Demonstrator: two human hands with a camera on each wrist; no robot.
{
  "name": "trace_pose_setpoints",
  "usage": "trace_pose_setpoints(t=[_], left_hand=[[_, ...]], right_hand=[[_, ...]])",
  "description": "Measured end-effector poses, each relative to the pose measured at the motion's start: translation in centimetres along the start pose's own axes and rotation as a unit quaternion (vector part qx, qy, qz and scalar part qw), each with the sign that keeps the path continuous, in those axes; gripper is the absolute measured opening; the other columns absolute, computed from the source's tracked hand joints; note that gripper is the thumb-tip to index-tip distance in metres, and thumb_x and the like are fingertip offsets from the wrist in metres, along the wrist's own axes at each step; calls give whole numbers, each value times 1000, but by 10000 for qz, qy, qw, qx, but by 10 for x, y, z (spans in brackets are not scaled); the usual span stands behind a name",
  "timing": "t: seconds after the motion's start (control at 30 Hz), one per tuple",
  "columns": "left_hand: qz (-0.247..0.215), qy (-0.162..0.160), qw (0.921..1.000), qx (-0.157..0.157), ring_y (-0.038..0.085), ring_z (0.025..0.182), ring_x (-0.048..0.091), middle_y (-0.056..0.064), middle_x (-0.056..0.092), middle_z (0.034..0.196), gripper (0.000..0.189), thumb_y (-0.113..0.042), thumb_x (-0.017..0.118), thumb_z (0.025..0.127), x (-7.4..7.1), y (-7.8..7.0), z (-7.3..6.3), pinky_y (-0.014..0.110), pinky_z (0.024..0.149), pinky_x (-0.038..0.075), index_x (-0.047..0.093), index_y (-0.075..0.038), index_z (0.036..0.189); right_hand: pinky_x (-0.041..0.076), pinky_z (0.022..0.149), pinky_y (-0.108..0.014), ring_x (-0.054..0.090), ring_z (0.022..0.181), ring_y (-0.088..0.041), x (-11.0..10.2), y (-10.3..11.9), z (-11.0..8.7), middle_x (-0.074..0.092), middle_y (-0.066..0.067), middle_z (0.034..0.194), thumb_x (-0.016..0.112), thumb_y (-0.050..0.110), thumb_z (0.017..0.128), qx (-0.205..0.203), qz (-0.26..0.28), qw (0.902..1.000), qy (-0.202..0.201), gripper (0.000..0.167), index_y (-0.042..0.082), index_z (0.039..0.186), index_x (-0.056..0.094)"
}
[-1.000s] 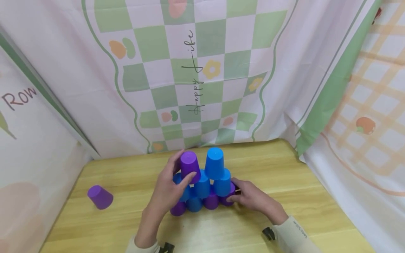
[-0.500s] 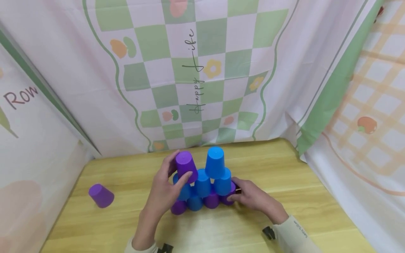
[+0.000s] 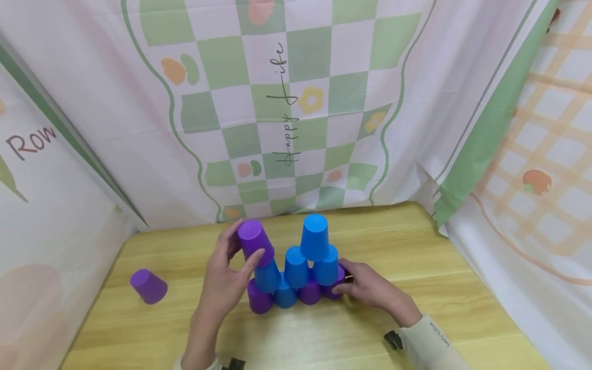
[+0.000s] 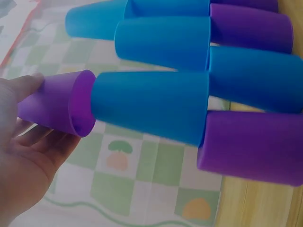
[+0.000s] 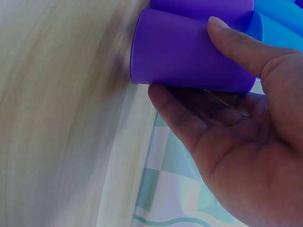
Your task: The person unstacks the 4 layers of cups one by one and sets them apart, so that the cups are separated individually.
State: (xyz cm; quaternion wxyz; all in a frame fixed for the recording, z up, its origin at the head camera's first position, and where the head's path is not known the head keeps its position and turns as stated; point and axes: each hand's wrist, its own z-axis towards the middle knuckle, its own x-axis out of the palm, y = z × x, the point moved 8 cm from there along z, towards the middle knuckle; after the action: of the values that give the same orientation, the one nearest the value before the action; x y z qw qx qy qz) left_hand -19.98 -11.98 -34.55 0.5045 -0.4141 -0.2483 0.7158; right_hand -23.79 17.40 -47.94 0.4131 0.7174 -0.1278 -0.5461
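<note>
My left hand (image 3: 222,285) holds an upside-down purple cup (image 3: 256,242) between thumb and fingers. The cup leans left over the base of the left blue cup (image 3: 267,277) in the middle row; in the left wrist view its rim sits right at that base, partly off to one side. Three blue cups make up this middle row, and another blue cup (image 3: 315,238) stands above its right pair. Below is a row of purple and blue cups. My right hand (image 3: 370,290) grips the rightmost purple cup (image 5: 180,52) of that bottom row, thumb on its front.
A lone purple cup (image 3: 148,286) stands upside down on the left of the wooden table (image 3: 296,339). Patterned cloth (image 3: 291,128) hangs behind the table and along both sides. The stack stands near the table's middle.
My left hand has carried the purple cup leftward from beside the top blue cup to over the left blue cup, and the cup now tilts more. The right hand has stayed put.
</note>
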Motion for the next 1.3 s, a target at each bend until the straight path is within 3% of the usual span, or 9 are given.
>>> trace_pose_setpoints(t=[0.13, 0.27, 0.47, 0.67, 0.9, 1.3], left_hand=[[90, -347, 9994, 25, 28, 128, 67, 11, 65, 141, 72, -5, 80, 93, -15, 2, -1, 19, 109, 51, 45, -11, 155], [151, -702, 9974, -25, 28, 125, 67, 14, 66, 140, 71, -2, 80, 92, -31, 7, -2, 13, 108, 49, 46, -9, 153], [150, -1070, 9937, -295, 7, 120, 66, 17, 68, 136, 69, 2, 79, 91, -50, 20, -8, 12, 106, 50, 48, -5, 152], [167, -1266, 9891, -736, -1, 119, 62, 17, 67, 137, 68, 2, 79, 91, -64, 35, -16, 11, 107, 49, 48, -5, 152], [206, -1361, 9872, -801, -1, 122, 61, 15, 65, 140, 68, 0, 78, 92, -73, 45, -20, 11, 109, 47, 49, -9, 153], [335, -1518, 9835, -921, -3, 121, 60, 17, 64, 142, 68, 3, 78, 91, -81, 54, -29, 9, 109, 45, 48, -4, 152]], right_hand=[[61, 99, -51, 70, 115, -28, 0, 0, 0, 74, -6, 122, 78, 25, 97, 9, -8, 10000, -9, 43, 8, 133, 62], [61, 99, -52, 70, 116, -28, 1, -1, 0, 74, -6, 123, 77, 25, 97, 19, -9, 10000, -16, 43, 8, 133, 62], [61, 100, -52, 70, 116, -28, 2, -1, -1, 74, -7, 123, 78, 25, 97, 38, 31, 10000, 3, 43, 8, 133, 62], [61, 100, -51, 70, 116, -28, 2, -2, -2, 73, -6, 123, 77, 26, 97, 54, 20, 10000, 14, 44, 8, 134, 62], [61, 100, -52, 70, 116, -26, 0, 0, 0, 73, -5, 123, 77, 28, 97, 86, -38, 10000, -15, 44, 9, 134, 62], [60, 101, -52, 70, 117, -29, 0, 0, -1, 73, -7, 125, 77, 27, 97, 21, 23, 10000, 3, 46, 8, 136, 61]])
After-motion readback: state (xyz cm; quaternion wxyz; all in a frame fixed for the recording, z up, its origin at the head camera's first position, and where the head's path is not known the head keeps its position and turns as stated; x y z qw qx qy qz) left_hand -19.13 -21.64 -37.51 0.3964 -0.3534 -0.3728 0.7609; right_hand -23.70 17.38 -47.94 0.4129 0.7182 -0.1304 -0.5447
